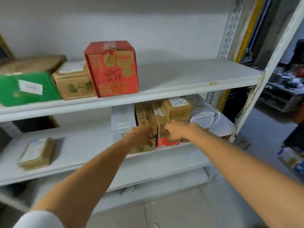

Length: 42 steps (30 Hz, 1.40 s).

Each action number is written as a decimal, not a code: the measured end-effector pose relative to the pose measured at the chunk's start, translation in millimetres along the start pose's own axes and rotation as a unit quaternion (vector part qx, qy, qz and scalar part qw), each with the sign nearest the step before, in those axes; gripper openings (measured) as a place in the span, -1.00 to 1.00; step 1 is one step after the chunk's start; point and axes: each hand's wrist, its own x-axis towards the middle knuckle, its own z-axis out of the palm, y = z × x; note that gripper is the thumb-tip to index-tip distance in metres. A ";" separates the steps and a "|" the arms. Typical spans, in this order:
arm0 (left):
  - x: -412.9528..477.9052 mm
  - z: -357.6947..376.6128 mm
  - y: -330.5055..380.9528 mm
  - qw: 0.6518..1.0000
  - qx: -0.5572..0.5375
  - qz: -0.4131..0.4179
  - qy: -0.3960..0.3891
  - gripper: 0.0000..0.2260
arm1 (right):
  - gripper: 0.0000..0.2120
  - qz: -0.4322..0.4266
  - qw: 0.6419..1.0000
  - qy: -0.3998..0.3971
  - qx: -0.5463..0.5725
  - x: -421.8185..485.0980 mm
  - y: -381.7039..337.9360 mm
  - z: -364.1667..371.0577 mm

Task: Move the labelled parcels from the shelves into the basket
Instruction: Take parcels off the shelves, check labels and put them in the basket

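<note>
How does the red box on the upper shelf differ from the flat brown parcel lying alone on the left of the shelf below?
The red box is tall and roughly cube-shaped; the flat brown parcel is low and thin. The red box has dark handwriting on its front, while the flat brown parcel carries a pale label across its top. Both are closed.

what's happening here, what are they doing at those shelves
A person is reaching both arms into the middle shelf. The left hand and right hand are on a tight group of brown boxes standing there; blur hides how the fingers grip. None is lifted out yet. A red box and a green box sit on the shelf above, a flat parcel lies further left, and no basket is in view.
</note>
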 end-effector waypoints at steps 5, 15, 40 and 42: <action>-40.6 13.8 -66.6 0.992 -0.018 -0.126 -0.006 -0.59 | -0.72 -0.095 0.995 -0.008 -0.002 34.5 -56.8 5.3; -53.2 27.4 -120.8 0.983 -0.034 -0.178 -0.011 -0.57 | -0.63 -0.108 0.993 -0.013 0.054 73.6 -75.2 19.8; -24.9 63.1 -165.5 0.888 -0.396 -0.195 0.129 -0.64 | -0.68 0.035 0.936 0.106 0.335 130.9 -110.5 56.0; -32.8 69.4 -163.6 0.845 -0.464 -0.210 0.165 -0.71 | -0.59 0.056 0.907 0.107 0.403 129.0 -113.1 62.7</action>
